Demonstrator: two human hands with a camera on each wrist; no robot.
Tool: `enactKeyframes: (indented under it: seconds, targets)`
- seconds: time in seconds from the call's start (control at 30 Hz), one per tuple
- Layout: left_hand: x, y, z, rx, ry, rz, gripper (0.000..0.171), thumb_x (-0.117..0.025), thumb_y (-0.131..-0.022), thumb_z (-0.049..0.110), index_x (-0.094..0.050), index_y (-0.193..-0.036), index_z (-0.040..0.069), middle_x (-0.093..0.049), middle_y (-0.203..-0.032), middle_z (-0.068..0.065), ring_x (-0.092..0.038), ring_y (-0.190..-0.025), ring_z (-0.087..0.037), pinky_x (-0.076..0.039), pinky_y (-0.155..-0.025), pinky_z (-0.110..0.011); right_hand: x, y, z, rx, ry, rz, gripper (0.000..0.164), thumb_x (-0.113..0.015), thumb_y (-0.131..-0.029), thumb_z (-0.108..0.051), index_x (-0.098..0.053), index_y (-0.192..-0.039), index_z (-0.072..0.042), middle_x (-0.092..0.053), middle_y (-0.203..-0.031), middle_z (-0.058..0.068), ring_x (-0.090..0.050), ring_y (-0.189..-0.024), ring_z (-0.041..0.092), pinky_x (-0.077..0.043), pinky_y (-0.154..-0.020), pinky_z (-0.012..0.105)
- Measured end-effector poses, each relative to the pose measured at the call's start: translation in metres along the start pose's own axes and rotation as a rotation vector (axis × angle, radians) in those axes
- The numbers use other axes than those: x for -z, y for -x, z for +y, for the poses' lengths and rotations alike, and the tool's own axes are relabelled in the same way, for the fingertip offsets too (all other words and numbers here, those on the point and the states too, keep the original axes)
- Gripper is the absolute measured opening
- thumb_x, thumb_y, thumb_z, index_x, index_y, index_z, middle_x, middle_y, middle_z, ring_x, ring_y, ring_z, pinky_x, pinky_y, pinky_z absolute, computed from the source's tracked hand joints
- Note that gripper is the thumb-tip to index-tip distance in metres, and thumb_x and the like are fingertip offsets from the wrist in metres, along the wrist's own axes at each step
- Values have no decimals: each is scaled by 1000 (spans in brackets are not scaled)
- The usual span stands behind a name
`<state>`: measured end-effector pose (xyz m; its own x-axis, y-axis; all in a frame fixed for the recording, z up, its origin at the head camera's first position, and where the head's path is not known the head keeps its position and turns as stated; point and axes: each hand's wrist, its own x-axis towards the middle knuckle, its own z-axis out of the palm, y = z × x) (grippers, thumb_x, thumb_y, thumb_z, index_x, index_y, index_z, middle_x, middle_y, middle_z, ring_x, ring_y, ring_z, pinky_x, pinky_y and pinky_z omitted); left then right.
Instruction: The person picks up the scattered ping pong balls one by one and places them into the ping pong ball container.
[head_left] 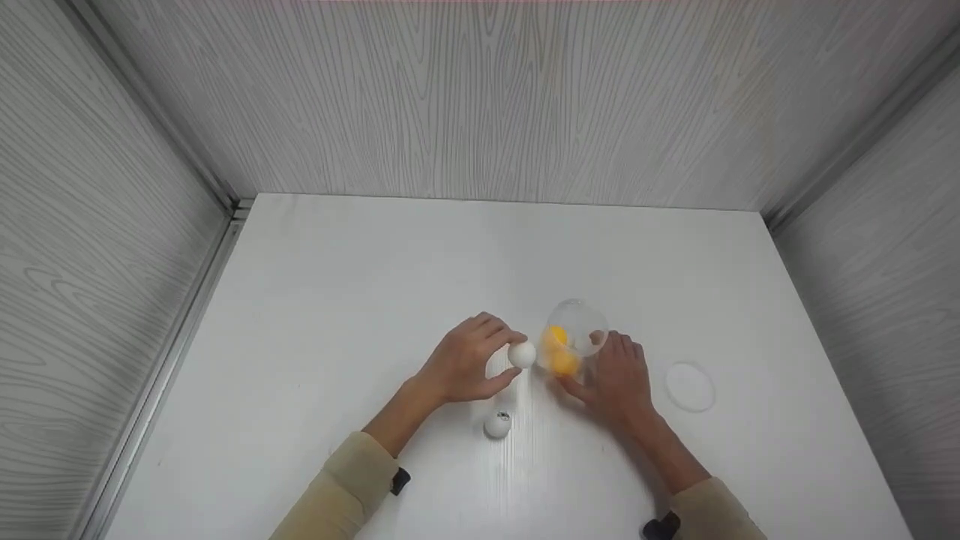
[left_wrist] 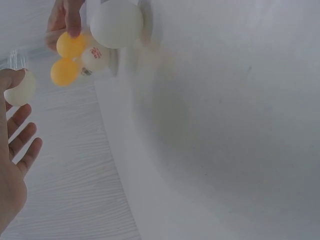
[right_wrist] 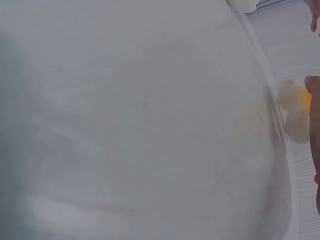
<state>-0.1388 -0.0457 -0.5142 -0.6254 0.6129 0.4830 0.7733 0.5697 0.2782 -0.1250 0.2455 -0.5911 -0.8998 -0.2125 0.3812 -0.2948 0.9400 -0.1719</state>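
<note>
My left hand (head_left: 466,361) pinches a white ping-pong ball (head_left: 522,354) between thumb and fingers, beside a clear plastic tub (head_left: 577,302). Gripped round its side by my right hand (head_left: 621,379), the tub tilts with its round mouth facing up and away. Two orange ping-pong balls (head_left: 564,364) show through its wall. In the left wrist view a white ball with red print (left_wrist: 95,57) also lies within it, next to the orange ones. White balls (right_wrist: 298,126) appear by the right fingers in the right wrist view.
Another white ball (head_left: 497,424) with dark print rests on the white table (head_left: 360,285), nearer me than the hands. To the right of my right hand lies a round clear lid (head_left: 690,387). Wood-grain panels (head_left: 480,105) enclose the table at the back and sides.
</note>
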Motion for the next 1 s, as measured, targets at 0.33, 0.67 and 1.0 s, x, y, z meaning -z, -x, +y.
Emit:
enactKeyframes:
  seconds: [0.33, 0.67, 1.0]
  targets:
    - [3, -20, 8, -23, 19, 23, 35, -81, -89, 33, -73, -119, 16, -75, -110, 1, -67, -107, -17, -59, -91, -31, 1, -1, -1, -22, 11, -23, 90, -72, -77, -75, -63, -121, 3, -63, -102, 17, -62, -101, 36, -51, -90, 49]
    - [6, -38, 17, -74, 16, 55, 35, -79, -91, 35, -74, -120, 15, -75, -109, 0, -68, -106, -17, -60, -93, -31, 2, -1, -2, 5, 31, -5, 88, -74, -77, -72, -65, -119, 4, -63, -101, 17, -62, -99, 36, -51, -86, 49]
    - [-2, -55, 20, -81, 31, 61, 37, -80, -91, 34, -74, -121, 15, -76, -110, 0, -68, -107, -18, -59, -92, -31, -1, 1, 1, 18, 1, 33, 85, -76, -77, -69, -62, -120, 2, -62, -97, 17, -62, -94, 37, -52, -82, 49]
